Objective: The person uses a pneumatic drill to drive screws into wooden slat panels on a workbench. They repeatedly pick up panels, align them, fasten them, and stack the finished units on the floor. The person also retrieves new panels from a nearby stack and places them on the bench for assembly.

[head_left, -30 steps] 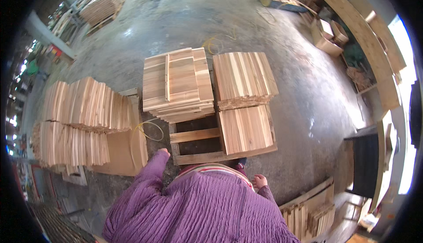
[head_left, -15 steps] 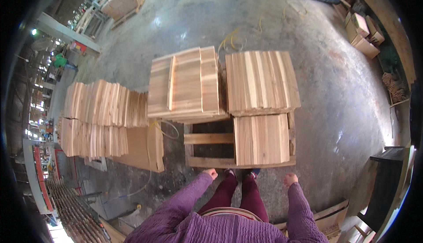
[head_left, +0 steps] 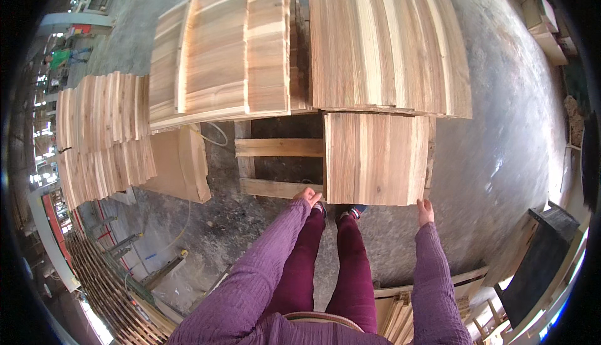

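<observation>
A stack of glued-strip wood panels (head_left: 375, 160) lies nearest me on a wooden pallet (head_left: 275, 148). My left hand (head_left: 307, 196) is closed, fingers curled, just beside the near left corner of this stack; a small gap seems to part them. At the near right corner, my right hand (head_left: 426, 211) is closed, thumb and fingertips on the top panel's corner. Behind stands a taller stack of striped panels (head_left: 382, 45). To its left rises another tall stack (head_left: 219, 57), with a narrow wood strip (head_left: 185, 57) lying on top.
Many panels stand on edge in two rows (head_left: 103, 110) at the left, next to a brown board (head_left: 178, 167). A thin hose (head_left: 216, 133) loops near the pallet. Dark equipment (head_left: 541, 251) stands at the right. A person in green (head_left: 59, 58) is far left.
Both hands have moved forward to the near corners of the closest panel stack. My view has come nearer, so the stacks look larger and sit higher in the picture.
</observation>
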`<state>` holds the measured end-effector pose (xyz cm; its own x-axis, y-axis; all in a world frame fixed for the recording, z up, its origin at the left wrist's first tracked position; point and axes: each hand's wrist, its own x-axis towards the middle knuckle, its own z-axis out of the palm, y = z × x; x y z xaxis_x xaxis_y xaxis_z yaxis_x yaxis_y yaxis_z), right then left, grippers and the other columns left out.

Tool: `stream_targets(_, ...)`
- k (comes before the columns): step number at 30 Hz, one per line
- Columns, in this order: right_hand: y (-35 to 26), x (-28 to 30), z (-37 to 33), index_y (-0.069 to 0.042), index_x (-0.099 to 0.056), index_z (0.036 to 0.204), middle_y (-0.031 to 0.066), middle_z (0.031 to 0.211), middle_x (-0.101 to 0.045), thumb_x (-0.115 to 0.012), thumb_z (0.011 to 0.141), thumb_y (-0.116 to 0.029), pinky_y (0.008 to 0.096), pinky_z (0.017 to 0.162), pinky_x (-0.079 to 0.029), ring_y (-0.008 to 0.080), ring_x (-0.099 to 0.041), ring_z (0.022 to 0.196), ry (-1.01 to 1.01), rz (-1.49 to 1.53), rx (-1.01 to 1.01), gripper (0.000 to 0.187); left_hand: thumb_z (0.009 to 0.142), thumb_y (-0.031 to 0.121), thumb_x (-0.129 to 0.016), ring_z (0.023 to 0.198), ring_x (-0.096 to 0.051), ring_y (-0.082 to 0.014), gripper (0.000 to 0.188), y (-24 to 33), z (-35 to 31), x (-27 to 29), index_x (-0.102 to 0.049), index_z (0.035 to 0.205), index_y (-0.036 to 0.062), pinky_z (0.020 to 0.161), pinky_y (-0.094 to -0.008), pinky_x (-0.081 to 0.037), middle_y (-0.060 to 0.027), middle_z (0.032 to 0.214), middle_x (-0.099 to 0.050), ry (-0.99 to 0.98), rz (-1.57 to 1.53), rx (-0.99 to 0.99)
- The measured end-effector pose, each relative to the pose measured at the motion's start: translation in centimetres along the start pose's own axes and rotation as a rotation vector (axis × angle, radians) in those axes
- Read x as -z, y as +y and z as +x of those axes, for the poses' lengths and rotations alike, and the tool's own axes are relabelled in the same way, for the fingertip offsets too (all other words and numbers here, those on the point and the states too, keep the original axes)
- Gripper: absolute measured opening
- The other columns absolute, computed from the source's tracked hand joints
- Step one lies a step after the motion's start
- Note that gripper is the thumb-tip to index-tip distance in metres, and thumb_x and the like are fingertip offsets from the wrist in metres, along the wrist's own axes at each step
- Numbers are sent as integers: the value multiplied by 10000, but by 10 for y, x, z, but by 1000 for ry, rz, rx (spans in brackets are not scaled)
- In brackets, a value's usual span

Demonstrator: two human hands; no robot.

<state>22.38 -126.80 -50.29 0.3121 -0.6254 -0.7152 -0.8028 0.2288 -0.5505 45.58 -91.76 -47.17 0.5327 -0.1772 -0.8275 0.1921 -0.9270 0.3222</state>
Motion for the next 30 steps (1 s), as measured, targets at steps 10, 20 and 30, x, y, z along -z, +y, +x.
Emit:
stream_targets(10, 18, -23, 96, 52, -460, 1153, 112, 1106, -536, -593, 802, -403, 280, 866, -382, 176, -497, 1020, -35, 75, -60, 589, 670, 594, -617, 1132, -442, -311, 929, -25, 107, -58, -263, 1308, 18, 935, -382, -369, -221, 1233, -431, -9, -327, 77)
stream_targets(20, 44, -31, 102, 28, -555, 1082, 75, 1011, -572, -591, 794, -413, 270, 787, -426, 150, -544, 909, 16, 262, -154, 528, 707, 398, -698, 1061, -480, -209, 790, -32, 159, -94, -315, 1269, -5, 900, -345, -387, -151, 1170, -491, -119, -844, -111)
stream_targets(30, 128, -108, -12, -14, -511, 1099, -4, 694, -535, -547, 780, -511, 242, 539, -386, 92, -501, 621, -17, 371, -422, 592, 704, 460, -660, 1044, -507, -237, 771, -63, 149, -45, -350, 1246, 8, 886, -338, -402, -158, 1140, -515, 30, -549, 90)
